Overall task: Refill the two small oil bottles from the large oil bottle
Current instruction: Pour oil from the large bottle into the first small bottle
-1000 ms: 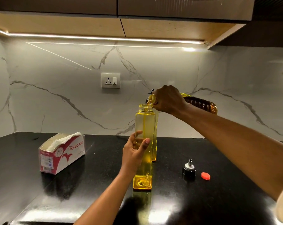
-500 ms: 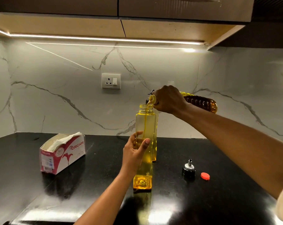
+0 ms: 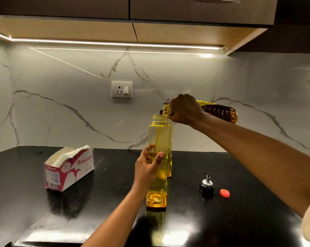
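Hidden: the rear small oil bottle (image 3: 169, 166) stands directly behind the front one, so only its right edge and base show. A dark bit at its top is too covered to identify.
Covered: the neck of the large oil bottle (image 3: 220, 113) lies under the gripping hand, leaving only its mouth and ribbed amber body visible.
Cut off: the right arm runs out of view at the frame's lower right, where a pale sleeve edge shows.
Right hand (image 3: 184, 109): fingers curled round the large bottle's neck, holding it tipped nearly level, mouth to the left, body pointing right.
Left hand (image 3: 147, 168): wrapped round the middle of the front small oil bottle (image 3: 159, 136), thumb on the near face. The fingers behind show dimly through the plastic.
Front bottle: upright on the black countertop (image 3: 239, 220), uncapped, its open mouth just under the large bottle's mouth.
Oil stream (image 3: 158, 134): a thin line falling inside the front bottle.
Fill level: hard to read through the yellow-tinted plastic.
Right of the bottles: a black-and-metal pourer cap (image 3: 206, 184) with a red cap (image 3: 224, 193) just beside it, both apart from either hand.
Left: an open Origami tissue box (image 3: 68, 168).
Wall: a white socket (image 3: 121, 89).
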The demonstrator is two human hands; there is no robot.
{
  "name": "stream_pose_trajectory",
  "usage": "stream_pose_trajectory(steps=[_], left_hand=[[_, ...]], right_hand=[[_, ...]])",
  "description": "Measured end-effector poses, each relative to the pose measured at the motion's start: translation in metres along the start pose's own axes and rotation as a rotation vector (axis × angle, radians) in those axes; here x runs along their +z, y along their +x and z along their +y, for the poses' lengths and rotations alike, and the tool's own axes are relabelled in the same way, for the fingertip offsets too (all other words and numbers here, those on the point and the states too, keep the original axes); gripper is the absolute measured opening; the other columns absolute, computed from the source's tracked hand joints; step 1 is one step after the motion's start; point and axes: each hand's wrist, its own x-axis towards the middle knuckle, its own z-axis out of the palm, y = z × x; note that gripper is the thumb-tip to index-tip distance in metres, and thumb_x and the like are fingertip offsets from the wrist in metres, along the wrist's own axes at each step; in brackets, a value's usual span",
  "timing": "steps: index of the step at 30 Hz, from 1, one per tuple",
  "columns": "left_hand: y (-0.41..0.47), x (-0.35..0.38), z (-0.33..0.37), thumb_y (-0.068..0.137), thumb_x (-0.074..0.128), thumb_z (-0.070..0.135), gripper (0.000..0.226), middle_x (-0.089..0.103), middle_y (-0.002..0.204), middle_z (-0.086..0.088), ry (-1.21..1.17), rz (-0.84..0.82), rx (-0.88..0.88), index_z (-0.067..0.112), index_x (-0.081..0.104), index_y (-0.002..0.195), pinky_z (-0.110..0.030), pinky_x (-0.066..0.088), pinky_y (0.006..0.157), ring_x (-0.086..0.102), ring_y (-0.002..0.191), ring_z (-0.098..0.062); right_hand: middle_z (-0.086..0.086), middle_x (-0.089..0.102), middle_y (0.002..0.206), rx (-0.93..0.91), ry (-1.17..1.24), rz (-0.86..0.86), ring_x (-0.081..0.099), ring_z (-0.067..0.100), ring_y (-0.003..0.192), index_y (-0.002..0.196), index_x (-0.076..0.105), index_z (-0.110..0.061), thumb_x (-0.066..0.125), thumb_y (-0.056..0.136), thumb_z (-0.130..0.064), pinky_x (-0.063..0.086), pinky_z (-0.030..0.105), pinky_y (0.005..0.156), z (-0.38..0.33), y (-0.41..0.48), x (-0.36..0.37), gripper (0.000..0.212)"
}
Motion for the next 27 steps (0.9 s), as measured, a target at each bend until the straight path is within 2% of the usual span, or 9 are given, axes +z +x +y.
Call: stream_pose_trajectory(steps=[8,14,19,27], left_hand=[[-0.0003,0.0000,0.0002,0.053,0.067,0.081,0.093,0.069,0.102,-0.003,0.005,0.004,-0.002,0.021,0.054,0.121,-0.029,0.057,0.078,0.070,0.093,-0.018],[0.0000,0.0002,0.0004,0.053,0.067,0.082,0.097,0.070,0.101,-0.003,0.016,0.007,0.003,0.017,0.053,0.123,-0.029,0.057,0.078,0.070,0.093,-0.018],[-0.0005,0.0001,0.0005,0.052,0.067,0.082,0.097,0.070,0.100,-0.001,0.015,0.012,0.002,0.017,0.054,0.123,-0.027,0.057,0.076,0.070,0.093,-0.017],[0.0001,-0.0002,0.0016,0.052,0.067,0.082,0.096,0.069,0.101,0.000,0.015,0.006,-0.005,0.019,0.053,0.123,-0.028,0.057,0.076,0.070,0.092,-0.015]], right_hand=[[0.011,0.071,0.087,-0.002,0.022,0.020,0.067,0.029,0.080,0.090,0.069,-0.009,0.059,0.085,-0.034,0.041,0.028,0.065,0.0001,0.0003,0.0008,0.027],[0.014,0.071,0.084,-0.003,0.043,0.015,0.066,0.033,0.078,0.086,0.069,-0.007,0.059,0.085,-0.031,0.047,0.033,0.067,-0.0010,-0.0008,-0.0028,0.025],[0.013,0.071,0.084,-0.014,0.020,0.020,0.066,0.031,0.077,0.085,0.069,-0.007,0.059,0.085,-0.031,0.039,0.028,0.063,-0.0005,-0.0003,-0.0017,0.026],[0.011,0.071,0.085,-0.018,0.025,0.026,0.067,0.029,0.078,0.086,0.069,-0.008,0.059,0.086,-0.033,0.041,0.028,0.065,-0.0004,-0.0001,-0.0010,0.027]])
